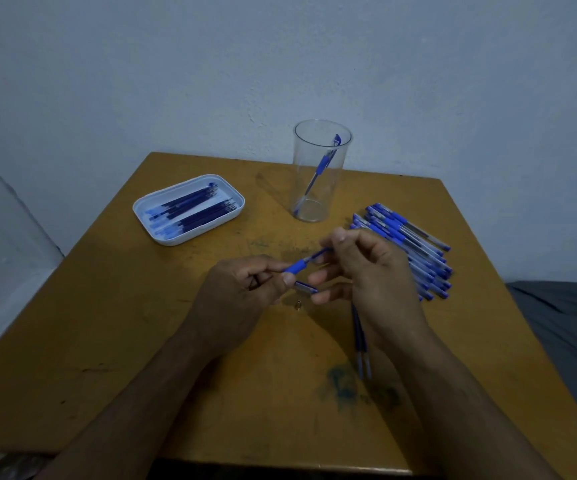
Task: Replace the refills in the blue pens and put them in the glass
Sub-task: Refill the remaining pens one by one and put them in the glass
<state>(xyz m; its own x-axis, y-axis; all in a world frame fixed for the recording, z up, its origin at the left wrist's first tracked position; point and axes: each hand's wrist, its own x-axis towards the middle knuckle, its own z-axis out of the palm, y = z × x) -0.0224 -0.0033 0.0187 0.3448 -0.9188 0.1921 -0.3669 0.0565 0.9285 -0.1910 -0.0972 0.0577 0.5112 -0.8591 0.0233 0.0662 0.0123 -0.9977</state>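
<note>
Over the middle of the table, my left hand [242, 292] pinches a blue pen [297, 266] by its rubber grip end. My right hand [363, 268] pinches the other end of the same pen. A short blue piece [306, 288], perhaps the cap, sits between the lower fingers of both hands. A small metal tip [299, 304] lies on the table just below the hands. The clear glass [320, 168] stands at the back of the table with one blue pen [321, 164] leaning inside it.
A white tray [190, 237] of several blue refills [197, 206] sits at the back left. A pile of blue pens [405, 240] lies at the right. Two loose refills [361, 341] lie under my right wrist. A grey cloth [564, 327] is beyond the table's right edge.
</note>
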